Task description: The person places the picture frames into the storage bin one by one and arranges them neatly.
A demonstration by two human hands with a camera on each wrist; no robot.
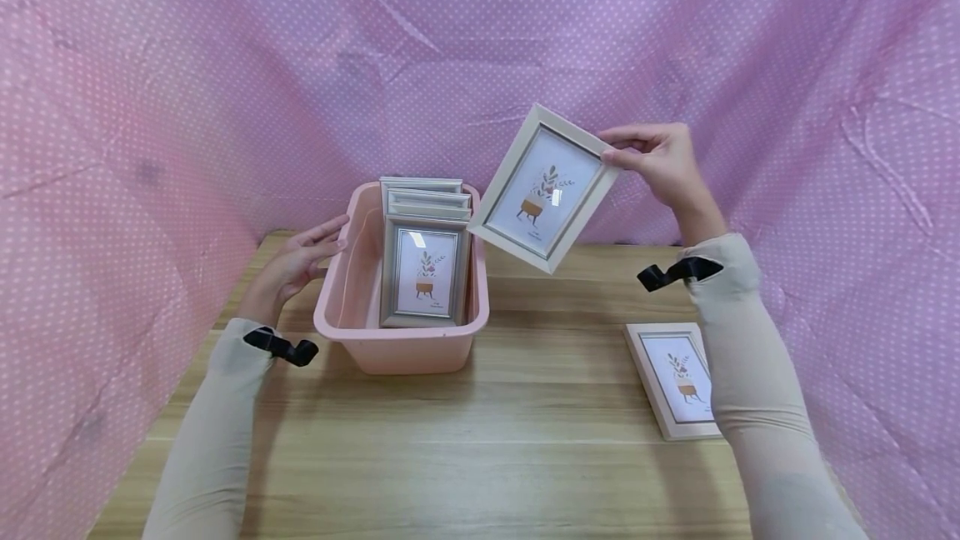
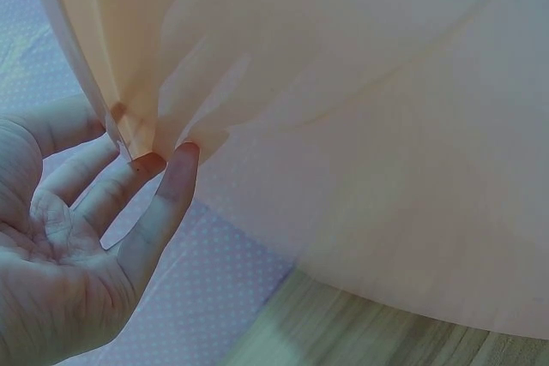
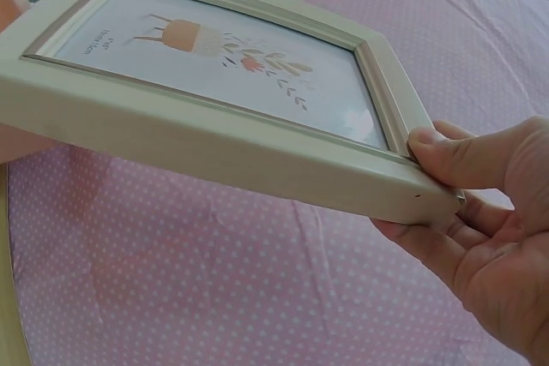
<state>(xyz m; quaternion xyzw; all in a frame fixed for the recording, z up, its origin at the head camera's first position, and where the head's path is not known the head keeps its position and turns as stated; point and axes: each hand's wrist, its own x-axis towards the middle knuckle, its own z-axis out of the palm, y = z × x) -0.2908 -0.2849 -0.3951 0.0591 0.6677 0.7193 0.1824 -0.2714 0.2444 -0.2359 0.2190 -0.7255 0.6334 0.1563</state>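
Observation:
My right hand (image 1: 663, 161) holds a cream picture frame (image 1: 546, 190) by one corner, thumb on the front and fingers behind. The frame hangs tilted in the air, to the right of a pink plastic basin (image 1: 405, 352). In the right wrist view the thumb (image 3: 450, 156) presses the frame's front edge. Several picture frames (image 1: 424, 273) stand upright in the basin, the front one silvery grey with a plant print. My left hand (image 1: 296, 261) touches the basin's left side with its fingers extended; in the left wrist view the fingertips (image 2: 180, 165) meet the pink wall.
Another cream picture frame (image 1: 678, 373) lies face up on the wooden table (image 1: 525, 440), partly hidden by the right sleeve (image 1: 750, 373). A pink dotted cloth (image 1: 480, 48) hangs behind and along both sides. A black strap is on each wrist.

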